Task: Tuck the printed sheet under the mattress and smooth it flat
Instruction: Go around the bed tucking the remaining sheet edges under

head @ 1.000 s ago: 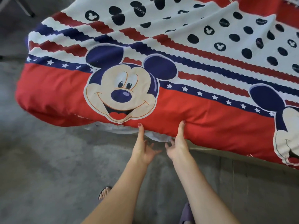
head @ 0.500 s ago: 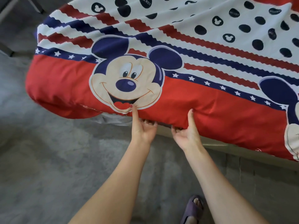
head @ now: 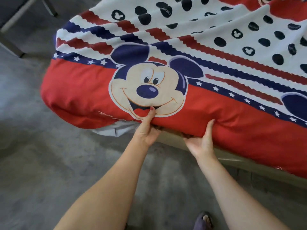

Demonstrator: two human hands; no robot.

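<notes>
The printed sheet, red at the side with a cartoon mouse face, stripes and black dots on top, wraps the mattress edge. My left hand grips the lower edge below the mouse's mouth, thumb on the side and fingers hidden underneath. To its right, my right hand grips the same edge in the same way, its fingers out of sight below. A bit of pale mattress fabric shows under the sheet near the corner.
A beige bed frame runs under the mattress to the right. Grey concrete floor lies all around. Metal furniture legs stand at the top left. My foot in a purple slipper is near the bottom edge.
Both hands have gone from open fingers at the sheet's lower edge to gripping it, fingers pushed under the mattress. The view has moved closer and the bed corner has shifted right.
</notes>
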